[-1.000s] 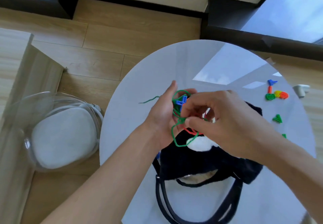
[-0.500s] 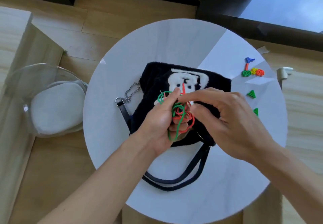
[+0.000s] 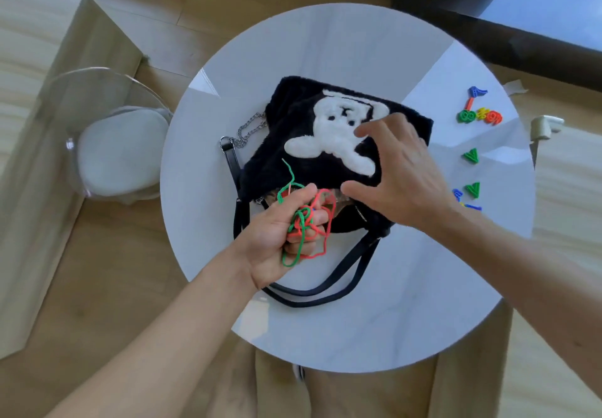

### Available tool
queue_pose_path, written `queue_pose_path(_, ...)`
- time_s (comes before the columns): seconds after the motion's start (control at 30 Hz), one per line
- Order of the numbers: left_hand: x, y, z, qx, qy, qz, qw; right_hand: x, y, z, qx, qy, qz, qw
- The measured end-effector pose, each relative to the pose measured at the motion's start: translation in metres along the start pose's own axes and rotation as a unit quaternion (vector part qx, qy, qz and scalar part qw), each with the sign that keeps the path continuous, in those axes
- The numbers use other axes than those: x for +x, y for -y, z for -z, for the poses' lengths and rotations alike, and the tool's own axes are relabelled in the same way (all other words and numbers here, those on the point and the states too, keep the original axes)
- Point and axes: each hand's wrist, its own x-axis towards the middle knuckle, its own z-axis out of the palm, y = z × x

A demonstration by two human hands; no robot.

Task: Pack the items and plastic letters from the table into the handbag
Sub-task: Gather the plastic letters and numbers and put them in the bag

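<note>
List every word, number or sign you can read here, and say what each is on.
No printed text is readable.
Handbag: a white plush figure, no words legible.
Plastic letters: the two green ones look like "V"; the rest are too small and blurred to read.

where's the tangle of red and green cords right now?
Head view, centre: the cords are bunched in the left hand, just over the near, open edge of the black handbag.
</note>
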Motion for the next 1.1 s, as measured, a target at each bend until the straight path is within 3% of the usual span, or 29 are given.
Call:
queue_pose_path(0.1, 0.004, 0.018, 0.011, 0.037, -0.029, 0.015, 0.999, 0.003, -0.005, -0.042, -0.162, 0.046, 0.046, 0.985)
queue_pose_path(0.23, 0.018, 0.034, 0.022, 0.071, -0.067, 0.032, 0.995, 0.014, -0.013, -0.063, -0.252, 0.012, 0.064, 0.966)
queue_pose_path(0.43, 0.047, 0.031, 0.014, 0.169, -0.133, 0.025, 0.976, 0.036, -0.014, -0.035, -0.105, -0.013, 0.034, 0.994)
queue_pose_path(0.6, 0.077, 0.014, -0.006, 0.106, -0.209, -0.015, 0.972, 0.047, 0.0, -0.006, 0.046, -0.073, -0.016, 0.996)
queue_pose_path(0.87, 0.109, -0.004, -0.028, 0.005, -0.307, -0.106, 0.946, 0.049, 0.002, 0.001, 0.075, -0.067, -0.043, 0.994)
queue_pose_path(0.93, 0.109, -0.005, -0.031, -0.041, -0.296, -0.123, 0.946, 0.05, 0.003, 0.001, 0.081, -0.066, -0.048, 0.993)
queue_pose_path(1.1, 0.094, -0.005, -0.034, -0.15, -0.177, -0.143, 0.962, 0.053, 0.004, 0.002, 0.081, -0.054, -0.046, 0.994)
